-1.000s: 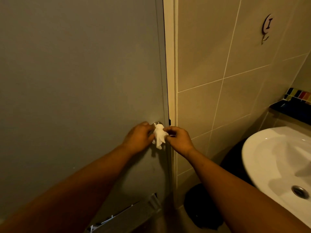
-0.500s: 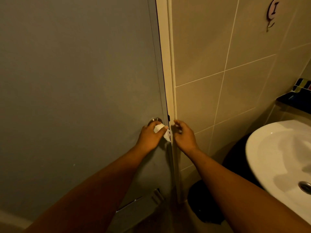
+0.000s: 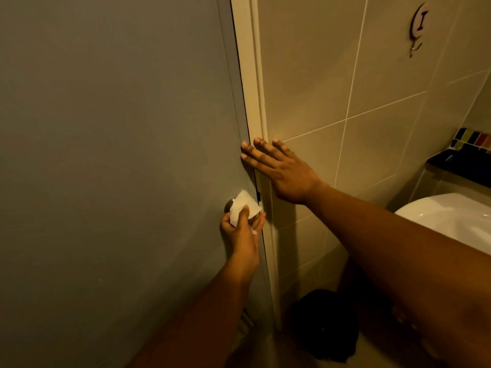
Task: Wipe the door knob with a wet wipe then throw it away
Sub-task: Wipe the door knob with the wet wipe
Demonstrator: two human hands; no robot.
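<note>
A round metal door knob (image 3: 229, 205) sticks out of the grey door (image 3: 119, 155) near its right edge. A white wet wipe (image 3: 243, 207) is draped over the knob and hides most of it. My left hand (image 3: 243, 232) grips the knob from below through the wipe, thumb pressed on the cloth. My right hand (image 3: 279, 171) lies flat with fingers spread against the cream door frame (image 3: 255, 88) and the door's edge, above the knob, holding nothing.
Beige tiled wall (image 3: 332, 75) runs right of the frame, with a wall hook (image 3: 418, 25) high up. A white sink (image 3: 457, 219) juts in at the right under my right forearm. A black bin (image 3: 324, 322) stands on the floor below.
My right hand let go of the wipe and rose to press flat on the door frame. My left hand turned under the knob, the wipe now spread over its top.
</note>
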